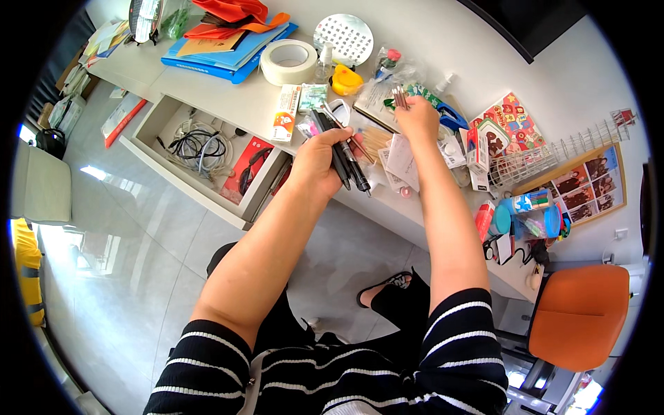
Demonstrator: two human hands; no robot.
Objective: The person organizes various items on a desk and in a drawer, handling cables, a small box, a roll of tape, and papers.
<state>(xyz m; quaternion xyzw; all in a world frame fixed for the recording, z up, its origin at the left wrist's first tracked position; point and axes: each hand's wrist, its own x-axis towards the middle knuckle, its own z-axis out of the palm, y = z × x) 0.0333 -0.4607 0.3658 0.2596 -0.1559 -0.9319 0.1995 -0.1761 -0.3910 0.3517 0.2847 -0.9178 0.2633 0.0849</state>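
The left hand [319,160] was closed round a loose bundle of dark pens [348,160] at the centre of the frame, their ends jutting out past the fingers. The right hand [418,119], above and to the right, pinched a few thin brown sticks [400,98], pencil-like, tips pointing up. As I judged it, the step in hand was gathering and sorting pens out of the clutter; the next move called for a firm left grip, so nothing slid loose, and a careful right one, so the sticks stayed bunched. Below the right hand lay small white sheets [402,162], their faint marks too small to read. Toward the upper middle, a white and orange box [286,113] carried fine print, and blue folders [235,66] a pale line of lettering, unclear from where I stood. Left of centre, an open drawer [181,187] held coiled cables [197,149].
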